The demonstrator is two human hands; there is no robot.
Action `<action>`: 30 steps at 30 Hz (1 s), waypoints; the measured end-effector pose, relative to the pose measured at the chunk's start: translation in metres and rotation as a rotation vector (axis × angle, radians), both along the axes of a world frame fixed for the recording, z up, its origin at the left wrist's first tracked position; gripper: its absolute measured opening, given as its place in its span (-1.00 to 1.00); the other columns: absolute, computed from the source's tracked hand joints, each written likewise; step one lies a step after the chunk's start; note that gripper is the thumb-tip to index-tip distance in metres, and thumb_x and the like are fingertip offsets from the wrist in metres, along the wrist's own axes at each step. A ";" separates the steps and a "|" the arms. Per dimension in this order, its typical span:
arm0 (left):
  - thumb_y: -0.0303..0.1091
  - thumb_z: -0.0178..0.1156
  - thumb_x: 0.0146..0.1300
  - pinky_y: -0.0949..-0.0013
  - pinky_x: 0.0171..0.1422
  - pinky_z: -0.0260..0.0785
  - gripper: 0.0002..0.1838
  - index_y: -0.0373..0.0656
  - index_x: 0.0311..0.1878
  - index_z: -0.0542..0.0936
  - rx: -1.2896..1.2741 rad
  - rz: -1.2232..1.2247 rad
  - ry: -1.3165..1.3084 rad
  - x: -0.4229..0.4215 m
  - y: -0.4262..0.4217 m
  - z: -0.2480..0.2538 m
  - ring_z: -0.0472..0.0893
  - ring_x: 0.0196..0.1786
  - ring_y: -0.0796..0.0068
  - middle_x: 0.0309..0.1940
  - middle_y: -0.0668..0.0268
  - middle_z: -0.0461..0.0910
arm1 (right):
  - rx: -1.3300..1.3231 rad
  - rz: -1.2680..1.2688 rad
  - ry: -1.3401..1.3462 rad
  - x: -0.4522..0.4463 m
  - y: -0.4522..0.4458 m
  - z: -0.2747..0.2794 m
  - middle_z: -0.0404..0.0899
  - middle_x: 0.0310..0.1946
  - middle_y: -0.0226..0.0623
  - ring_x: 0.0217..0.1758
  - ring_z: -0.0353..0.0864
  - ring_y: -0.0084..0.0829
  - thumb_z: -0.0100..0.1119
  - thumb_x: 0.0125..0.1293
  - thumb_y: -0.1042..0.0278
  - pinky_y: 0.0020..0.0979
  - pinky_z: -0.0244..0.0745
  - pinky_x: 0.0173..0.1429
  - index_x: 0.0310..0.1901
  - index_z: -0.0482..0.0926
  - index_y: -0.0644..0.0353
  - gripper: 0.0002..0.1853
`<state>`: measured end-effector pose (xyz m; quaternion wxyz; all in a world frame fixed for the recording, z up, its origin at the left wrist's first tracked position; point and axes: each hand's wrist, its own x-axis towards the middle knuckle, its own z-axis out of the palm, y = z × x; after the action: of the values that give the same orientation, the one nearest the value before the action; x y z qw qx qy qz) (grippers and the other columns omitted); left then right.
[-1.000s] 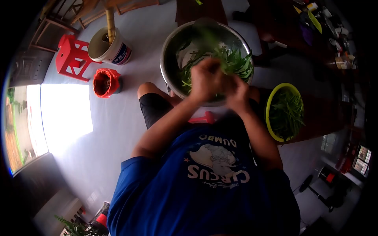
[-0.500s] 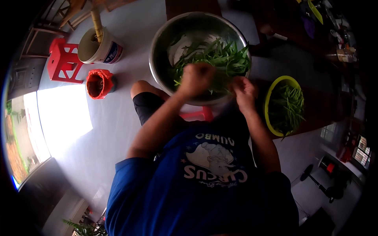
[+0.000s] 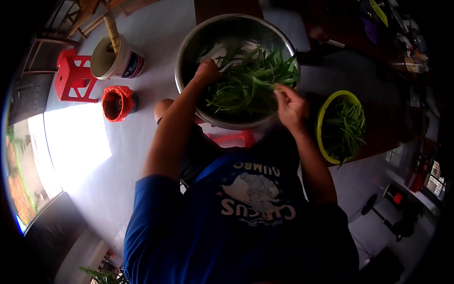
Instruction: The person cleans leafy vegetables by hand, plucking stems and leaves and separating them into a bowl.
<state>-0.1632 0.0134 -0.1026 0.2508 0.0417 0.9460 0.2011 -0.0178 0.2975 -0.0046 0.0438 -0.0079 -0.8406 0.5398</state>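
Note:
A wide steel basin (image 3: 183, 43) in front of my knees holds a heap of long green leafy vegetables (image 3: 246, 92). Over the basin's left part is my left hand (image 3: 208, 72), its fingers curled closed. Whatever they may hold is hidden. At the basin's right rim, my right hand (image 3: 291, 105) pinches a leafy green stem (image 3: 265, 83) between thumb and fingers, and the leaves stretch left over the heap. A yellow-green basket (image 3: 320, 124) to the right of that hand contains more cut greens (image 3: 347, 125).
To the left stand a red plastic stool (image 3: 71, 78), a white bucket (image 3: 116, 68) with a bamboo-like stick (image 3: 112, 31) in it, and a small bin with a red bag (image 3: 124, 97). Beneath the basin's near edge shows another red stool (image 3: 234, 138). Dark wooden furniture (image 3: 340, 28) is at the upper right.
My left hand has moved left and away from my right hand, from over the greens toward the basin's left side. My right hand stays near the right rim, turned slightly.

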 end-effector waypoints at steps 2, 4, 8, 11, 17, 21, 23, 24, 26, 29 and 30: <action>-0.19 0.38 0.10 0.06 0.17 0.60 -0.56 -0.38 -0.07 0.70 0.012 -0.014 0.031 -0.001 0.003 -0.015 0.72 0.07 -0.07 -0.05 -0.17 0.71 | -0.165 -0.034 0.087 0.001 0.007 0.003 0.77 -0.17 -0.22 -0.27 0.60 -0.70 0.22 0.50 0.46 -0.63 0.45 -0.27 0.12 0.66 0.36 -0.75; -0.25 0.37 0.09 0.07 0.18 0.60 -0.62 -0.28 -0.06 0.73 0.133 -0.010 0.033 0.001 0.003 -0.024 0.72 0.05 -0.07 -0.05 -0.08 0.73 | -0.261 -0.096 0.070 0.003 0.014 0.022 0.77 -0.14 -0.19 -0.28 0.59 -0.71 0.19 0.53 0.44 -0.66 0.34 -0.36 0.13 0.62 0.37 -0.75; -0.24 0.40 0.05 0.13 0.21 0.59 -0.65 -0.16 -0.08 0.79 0.213 0.201 0.082 0.022 0.009 0.007 0.74 0.04 0.03 -0.08 -0.04 0.75 | -0.353 -0.147 0.032 0.012 0.032 0.030 0.77 -0.15 -0.15 -0.27 0.62 -0.64 0.19 0.52 0.48 -0.62 0.42 -0.31 0.11 0.62 0.40 -0.76; -0.20 0.46 0.02 0.18 0.20 0.58 -0.59 -0.18 -0.06 0.79 0.281 0.292 0.034 0.023 -0.002 0.008 0.76 0.02 0.11 -0.08 -0.04 0.76 | -0.406 -0.165 0.034 0.016 0.038 0.033 0.76 -0.15 -0.09 -0.29 0.60 -0.63 0.18 0.52 0.46 -0.63 0.35 -0.37 0.09 0.63 0.39 -0.77; -0.19 0.45 0.11 0.28 0.15 0.57 -0.55 -0.23 0.04 0.76 0.505 0.439 -0.068 0.025 -0.013 0.030 0.77 -0.04 0.26 -0.12 0.03 0.78 | -0.584 -0.187 0.026 0.017 0.045 0.052 0.75 -0.15 -0.06 -0.27 0.62 -0.57 0.17 0.53 0.45 -0.60 0.37 -0.34 0.05 0.64 0.35 -0.80; -0.21 0.40 0.23 0.31 0.12 0.55 -0.54 -0.29 0.12 0.71 0.672 0.536 -0.116 0.028 -0.009 0.052 0.73 -0.07 0.34 -0.10 0.08 0.77 | -0.765 -0.234 -0.032 0.015 0.053 0.059 0.74 -0.15 -0.03 -0.25 0.64 -0.48 0.14 0.54 0.39 -0.55 0.39 -0.31 0.06 0.62 0.33 -0.78; -0.20 0.37 0.32 0.32 0.05 0.55 -0.54 -0.29 0.19 0.67 0.760 0.570 -0.123 0.026 -0.012 0.036 0.71 -0.12 0.36 -0.08 0.15 0.76 | -0.820 -0.245 -0.042 0.015 0.056 0.060 0.73 -0.15 -0.03 -0.25 0.64 -0.46 0.13 0.55 0.36 -0.54 0.40 -0.30 0.07 0.62 0.33 -0.77; -0.22 0.36 0.33 0.32 0.04 0.55 -0.55 -0.30 0.19 0.66 0.796 0.604 -0.129 0.027 -0.013 0.038 0.70 -0.12 0.37 -0.09 0.16 0.75 | -0.829 -0.251 -0.041 0.016 0.056 0.061 0.73 -0.14 -0.03 -0.25 0.64 -0.46 0.13 0.55 0.36 -0.54 0.40 -0.30 0.06 0.62 0.33 -0.77; -0.26 0.33 0.35 0.34 0.03 0.54 -0.56 -0.32 0.20 0.64 0.870 0.666 -0.148 0.030 -0.010 0.040 0.69 -0.12 0.39 -0.09 0.19 0.72 | -0.840 -0.264 -0.046 0.019 0.056 0.062 0.73 -0.13 -0.04 -0.25 0.64 -0.46 0.13 0.55 0.37 -0.54 0.40 -0.31 0.06 0.62 0.33 -0.77; -0.40 0.32 0.29 0.35 -0.05 0.54 -0.69 -0.31 0.06 0.70 1.110 0.791 -0.270 0.032 -0.009 0.044 0.68 -0.21 0.41 -0.20 0.20 0.73 | -0.829 -0.257 -0.040 0.021 0.057 0.060 0.72 -0.10 -0.07 -0.19 0.64 -0.45 0.12 0.55 0.36 -0.52 0.41 -0.27 0.06 0.61 0.33 -0.77; -0.42 0.31 0.29 0.36 -0.08 0.53 -0.73 -0.30 0.03 0.70 1.152 0.809 -0.270 0.032 -0.009 0.046 0.67 -0.23 0.43 -0.22 0.22 0.72 | -0.810 -0.250 -0.026 0.022 0.057 0.060 0.71 -0.09 -0.08 -0.16 0.64 -0.45 0.12 0.55 0.36 -0.50 0.43 -0.23 0.04 0.61 0.33 -0.78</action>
<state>-0.1309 0.0046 -0.0566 0.2097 -0.2116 0.5917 0.7491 0.0042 0.3543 0.0554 0.0917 -0.1333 -0.5535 0.8170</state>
